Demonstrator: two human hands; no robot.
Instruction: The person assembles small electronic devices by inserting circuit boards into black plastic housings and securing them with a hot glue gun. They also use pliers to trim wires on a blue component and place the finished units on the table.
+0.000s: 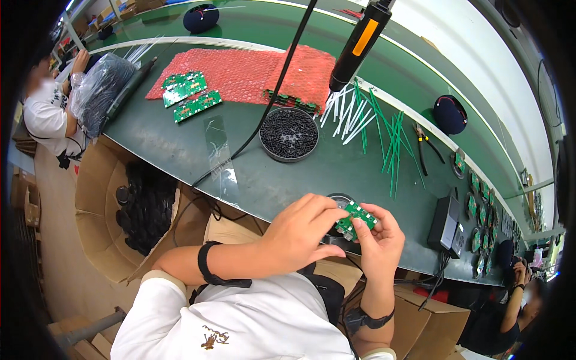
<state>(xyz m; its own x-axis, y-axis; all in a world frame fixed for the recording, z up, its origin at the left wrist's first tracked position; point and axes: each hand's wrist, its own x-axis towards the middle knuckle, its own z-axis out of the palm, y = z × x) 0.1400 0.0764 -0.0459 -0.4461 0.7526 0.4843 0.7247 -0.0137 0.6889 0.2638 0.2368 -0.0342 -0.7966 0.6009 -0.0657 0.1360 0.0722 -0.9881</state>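
In front of my body, at the table's near edge, I hold a small green circuit board [358, 217] with white connectors. My right hand [383, 240] pinches its right side, thumb on top and fingers behind. The bent fingers of my left hand [303, 231] grip at the board's left end, while the left thumb lies lower, off the board. Behind and below the board is a round black part [339, 197], mostly covered by my hands and the board. Whether either hand touches that part I cannot tell.
A dish of small black parts [289, 135] stands mid-table, near red bubble wrap [225, 71] with circuit boards. White strips [345, 114], green strips [393, 147], pliers [423, 150] and a black device [447, 225] lie rightward. An electric screwdriver [357, 48] hangs overhead. A carton [99, 204] stands left.
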